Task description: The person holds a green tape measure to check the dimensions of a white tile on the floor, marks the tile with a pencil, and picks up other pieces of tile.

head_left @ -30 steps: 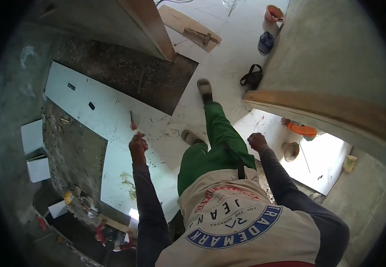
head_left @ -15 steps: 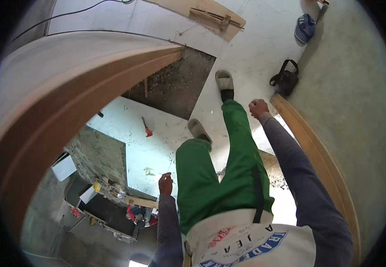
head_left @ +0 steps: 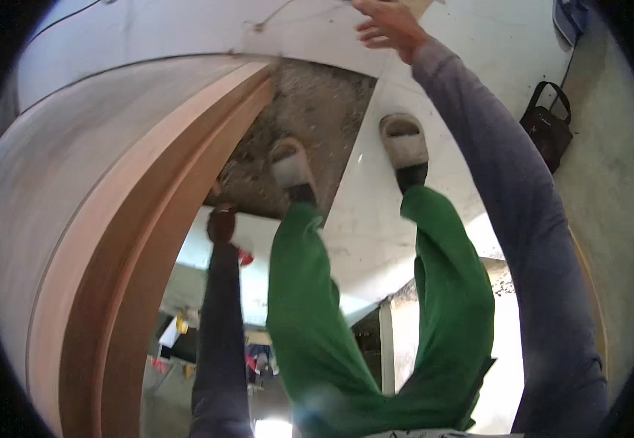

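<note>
My right hand reaches toward the top of the head view, fingers apart, above the white floor panels; whatever lies just beyond its fingertips is hard to make out. Low beside the wooden door frame is my left hand, dark and smeared, its fingers unclear. A red-handled tool shows partly behind the left forearm. My feet are in sandals, the left over the dark rough opening, the right on white panel.
A black bag lies by the green-grey wall at right, with a blue cap above it. A cable crosses the upper left. Debris and coloured items show low on the left, past the door frame.
My right hand has risen forward and spread its fingers. My left foot has moved forward over the dark opening. My left hand is higher, and the door frame is now closer.
</note>
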Tool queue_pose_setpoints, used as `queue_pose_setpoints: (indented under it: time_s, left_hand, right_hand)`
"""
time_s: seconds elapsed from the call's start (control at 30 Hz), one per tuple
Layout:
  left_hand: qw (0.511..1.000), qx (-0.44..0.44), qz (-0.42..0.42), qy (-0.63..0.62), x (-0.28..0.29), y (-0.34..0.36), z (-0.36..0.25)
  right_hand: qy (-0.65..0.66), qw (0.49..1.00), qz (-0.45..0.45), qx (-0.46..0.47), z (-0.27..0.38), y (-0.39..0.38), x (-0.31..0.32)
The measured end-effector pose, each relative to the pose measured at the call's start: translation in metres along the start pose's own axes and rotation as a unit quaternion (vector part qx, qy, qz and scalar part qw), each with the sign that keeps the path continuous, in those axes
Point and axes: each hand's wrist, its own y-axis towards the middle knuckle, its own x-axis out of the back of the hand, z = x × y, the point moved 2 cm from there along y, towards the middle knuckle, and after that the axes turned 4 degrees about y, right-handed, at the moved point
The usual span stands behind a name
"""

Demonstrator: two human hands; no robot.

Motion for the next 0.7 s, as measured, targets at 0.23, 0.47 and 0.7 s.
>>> queue_pose_setpoints:
  time_s: [0.23,0.47,0.7]
  left_hand:
    - [0.979,-0.003,-0.008,0.204,-0.024,0.192,0.021]
    - [0.962,0.063,-0.022,0.264,0.000,0.168,0.075]
    - [0.955,0.129,-0.041,0.264,0.028,0.094,0.054]
  right_hand:
    - [0.330,0.943,-0.007,0.027,-0.011,0.162,0.035]
    - [0.384,0.904,-0.165,0.091,0.020,0.116,-0.058]
    - [0.155,0.937,-0.284,0.131,0.034,0.058,-0.068]
